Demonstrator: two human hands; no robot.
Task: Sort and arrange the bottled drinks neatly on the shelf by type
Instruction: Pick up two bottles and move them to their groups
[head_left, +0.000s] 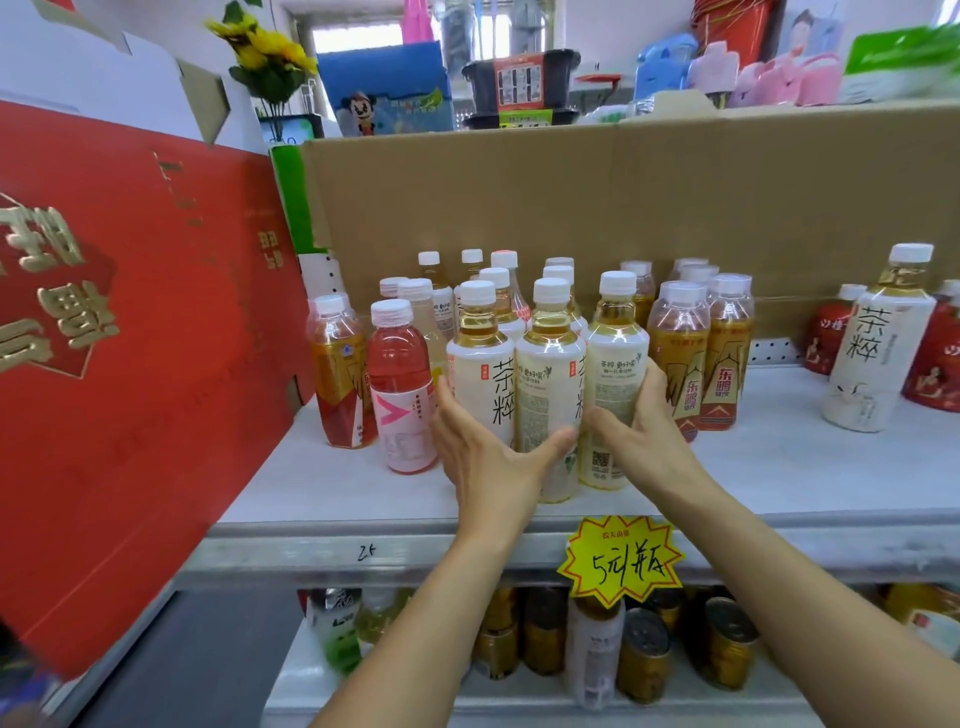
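Left hand (485, 462) and right hand (647, 423) clasp three pale-tea bottles (548, 364).

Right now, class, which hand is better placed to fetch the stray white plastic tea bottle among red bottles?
Likely right hand: the stray white tea bottle stands on its side; left hand farther.

Left hand (488, 462), bare, slender fingers, left forearm (415, 623), bare and slim along its whole visible length, right hand (644, 421), bare, knuckles faintly creased, right forearm (779, 571), bare, smooth, widening toward the lower frame edge
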